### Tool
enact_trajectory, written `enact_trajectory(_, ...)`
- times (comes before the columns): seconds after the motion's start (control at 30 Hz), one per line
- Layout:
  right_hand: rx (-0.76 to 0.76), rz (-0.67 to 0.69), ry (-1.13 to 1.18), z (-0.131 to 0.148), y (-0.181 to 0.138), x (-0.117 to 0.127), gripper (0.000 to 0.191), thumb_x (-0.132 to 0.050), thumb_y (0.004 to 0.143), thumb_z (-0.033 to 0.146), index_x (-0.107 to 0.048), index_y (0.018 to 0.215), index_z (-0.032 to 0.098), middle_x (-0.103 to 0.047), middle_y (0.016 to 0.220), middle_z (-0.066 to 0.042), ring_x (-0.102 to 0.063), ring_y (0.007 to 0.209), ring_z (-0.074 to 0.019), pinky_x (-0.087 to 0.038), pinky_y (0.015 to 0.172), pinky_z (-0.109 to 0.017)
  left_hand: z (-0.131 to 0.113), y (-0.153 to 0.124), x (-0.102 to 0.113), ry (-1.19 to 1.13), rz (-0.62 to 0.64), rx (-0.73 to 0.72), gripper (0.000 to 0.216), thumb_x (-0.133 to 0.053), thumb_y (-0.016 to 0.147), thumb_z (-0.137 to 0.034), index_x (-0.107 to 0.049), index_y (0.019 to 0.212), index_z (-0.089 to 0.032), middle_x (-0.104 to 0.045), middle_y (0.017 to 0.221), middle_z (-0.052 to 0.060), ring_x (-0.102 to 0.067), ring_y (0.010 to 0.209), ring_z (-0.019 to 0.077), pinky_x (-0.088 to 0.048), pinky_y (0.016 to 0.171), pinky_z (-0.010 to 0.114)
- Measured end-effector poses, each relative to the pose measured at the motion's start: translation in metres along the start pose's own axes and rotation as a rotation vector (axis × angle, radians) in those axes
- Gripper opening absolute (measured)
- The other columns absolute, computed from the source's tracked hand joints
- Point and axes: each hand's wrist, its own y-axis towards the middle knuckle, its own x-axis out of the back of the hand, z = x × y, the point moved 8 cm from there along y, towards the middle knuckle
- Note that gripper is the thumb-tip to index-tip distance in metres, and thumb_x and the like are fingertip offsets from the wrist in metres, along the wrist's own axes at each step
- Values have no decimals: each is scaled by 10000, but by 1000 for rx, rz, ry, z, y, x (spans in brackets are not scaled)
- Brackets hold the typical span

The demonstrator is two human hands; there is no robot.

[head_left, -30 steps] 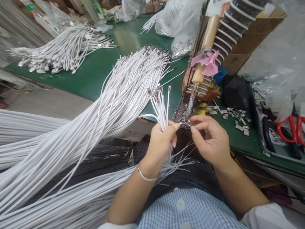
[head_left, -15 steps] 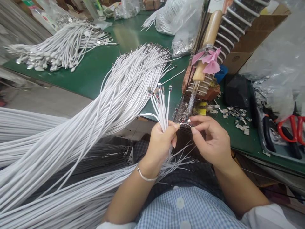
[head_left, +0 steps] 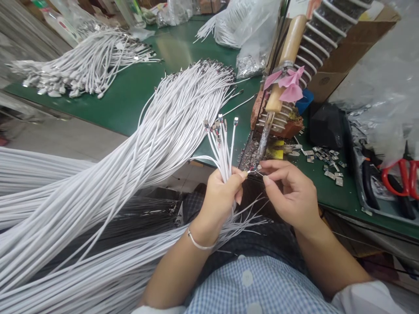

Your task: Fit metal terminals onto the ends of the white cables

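My left hand is closed around a small bundle of white cables, whose upper ends carry little metal connectors. Between its thumb and finger one cable end sticks out to the right, with a small connector and coloured wires at its tip. My right hand pinches a thin silvery strand of solder wire that reaches this cable end. Its index fingertip is beside the connector; whether it touches is hard to see. Just above, a wooden-handled soldering iron points down, its tip close to the joint.
A large bundle of white cables lies across the green table, with another pile at back left. Loose connectors are scattered right of the iron. A tray holds red-handled scissors. A ribbed hose rises behind.
My left hand's cable tips have shifted very slightly, and the coloured wires at the held end show more clearly under the iron. Both hands keep their grip.
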Motion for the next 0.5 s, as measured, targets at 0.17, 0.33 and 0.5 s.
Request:
enact_trajectory(0.17, -17, 15, -17, -3, -2, 1, 124, -592, 744, 100, -554, 748, 218, -640, 1018, -55, -625, 901, -221, -503, 844, -436, 2, -2, 1, 9, -2, 0, 163, -602, 689, -218, -494, 571, -185, -376, 337, -99, -324, 284, 44, -247, 326, 173)
enact_trajectory(0.33, -18, 56, 15, -1, -6, 1, 147, -589, 737, 73, -558, 760, 214, -636, 1021, -55, -623, 907, -216, -507, 834, -417, 4, -4, 4, 9, 1, 0, 143, -591, 717, -185, -520, 594, -178, -391, 334, -99, -332, 290, 44, -257, 327, 158)
enact_trajectory(0.5, -14, 122, 74, 2, -15, 4, 159, -583, 751, 57, -572, 789, 211, -640, 1004, -62, -610, 940, -214, -495, 836, -406, 16, -19, 7, -70, 44, 102, 167, -637, 721, -242, -544, 606, -165, -379, 345, -100, -351, 290, 44, -288, 330, 155)
